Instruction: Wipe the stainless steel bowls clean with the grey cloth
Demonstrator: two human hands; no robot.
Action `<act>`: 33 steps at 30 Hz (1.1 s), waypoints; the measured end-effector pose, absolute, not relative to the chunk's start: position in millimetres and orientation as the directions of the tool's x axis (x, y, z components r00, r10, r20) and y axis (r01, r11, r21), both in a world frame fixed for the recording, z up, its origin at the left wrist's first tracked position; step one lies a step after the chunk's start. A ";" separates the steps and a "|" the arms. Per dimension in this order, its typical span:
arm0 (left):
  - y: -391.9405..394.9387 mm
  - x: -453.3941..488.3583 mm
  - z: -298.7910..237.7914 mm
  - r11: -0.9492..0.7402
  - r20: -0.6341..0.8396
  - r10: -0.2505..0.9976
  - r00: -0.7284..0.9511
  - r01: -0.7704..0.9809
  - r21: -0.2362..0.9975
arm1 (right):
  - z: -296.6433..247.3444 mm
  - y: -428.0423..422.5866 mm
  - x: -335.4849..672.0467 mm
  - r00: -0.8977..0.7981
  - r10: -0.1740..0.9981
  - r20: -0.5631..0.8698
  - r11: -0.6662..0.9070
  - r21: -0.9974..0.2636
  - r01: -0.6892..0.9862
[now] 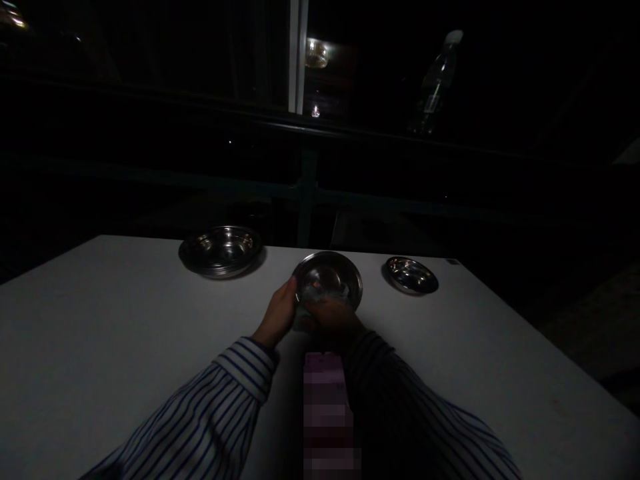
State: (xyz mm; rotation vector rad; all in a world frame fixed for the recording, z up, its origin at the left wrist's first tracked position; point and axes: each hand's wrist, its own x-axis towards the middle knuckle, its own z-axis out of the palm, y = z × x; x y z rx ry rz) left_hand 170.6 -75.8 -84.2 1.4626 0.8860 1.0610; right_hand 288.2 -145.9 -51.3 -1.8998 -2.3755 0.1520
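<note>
The scene is very dark. My left hand (278, 313) grips the near left rim of a small steel bowl (334, 273) tilted toward me at the middle of the white table (100, 333). My right hand (331, 319) is closed just below the bowl's near rim, pressing a pale crumpled cloth or tissue (302, 315) against it. Both my sleeves are striped. A pinkish box (325, 393) stands between my forearms, right in front of me.
A larger steel bowl, perhaps a stack (221, 251), sits at the far left of the table. A small steel dish (411, 274) lies at the far right. Behind the table are a dark railing, a plastic bottle (436, 83) and a white window post (298, 57).
</note>
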 end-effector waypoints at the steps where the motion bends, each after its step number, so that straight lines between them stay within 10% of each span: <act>1: -75.6 171.4 -84.8 -0.153 0.155 0.932 0.328 -0.033 0.988 | -49.4 -147.4 292.5 -0.223 0.974 -0.033 0.218 -0.115 0.969; 20: -76.7 175.4 -84.3 -0.139 0.164 0.909 0.384 -0.090 0.986 | -42.4 -151.9 308.0 -0.215 0.957 -0.197 0.221 0.008 0.975; 28: -77.3 170.8 -80.9 -0.170 0.172 0.913 0.369 -0.039 0.985 | -50.2 -148.2 278.6 -0.185 0.981 0.057 0.191 -0.124 0.974; 33: -78.6 173.9 -81.1 -0.138 0.151 0.922 0.355 -0.062 0.989 | -47.7 -160.5 294.8 -0.184 0.981 -0.056 0.182 -0.030 0.983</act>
